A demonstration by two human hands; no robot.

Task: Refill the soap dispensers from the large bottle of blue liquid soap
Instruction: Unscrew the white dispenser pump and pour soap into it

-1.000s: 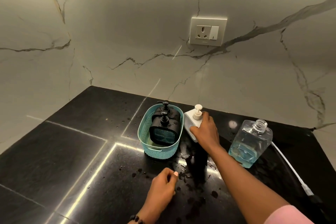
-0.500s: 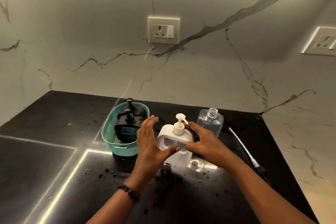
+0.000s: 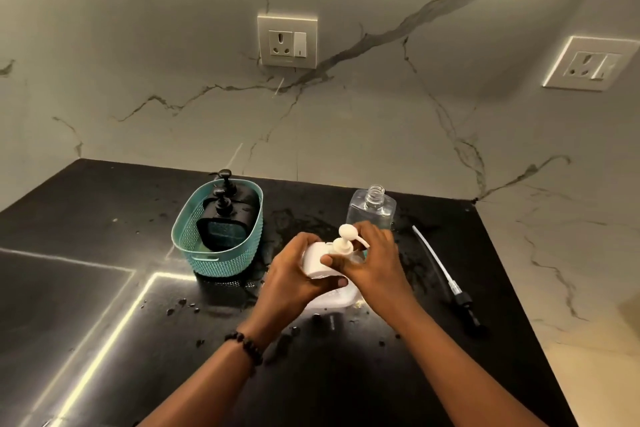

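Observation:
A white soap dispenser (image 3: 320,258) stands on the black counter (image 3: 104,288) in front of me. My left hand (image 3: 292,279) grips its body from the left. My right hand (image 3: 370,262) pinches the collar of its white pump (image 3: 344,241). Behind my right hand stands the clear large bottle (image 3: 372,208), uncapped, with a little blue soap low inside. Two black dispensers (image 3: 221,218) sit in a teal basket (image 3: 221,262) to the left.
A pump with a long white tube (image 3: 441,263) lies on the counter to the right, near the counter's right edge. Drops of liquid spot the surface around the dispenser. Marble walls with two sockets (image 3: 287,42) close the back and right.
The white dispenser came forward from beside the basket. My left hand closed around its body and my right hand moved up onto the pump collar. The view shifted right.

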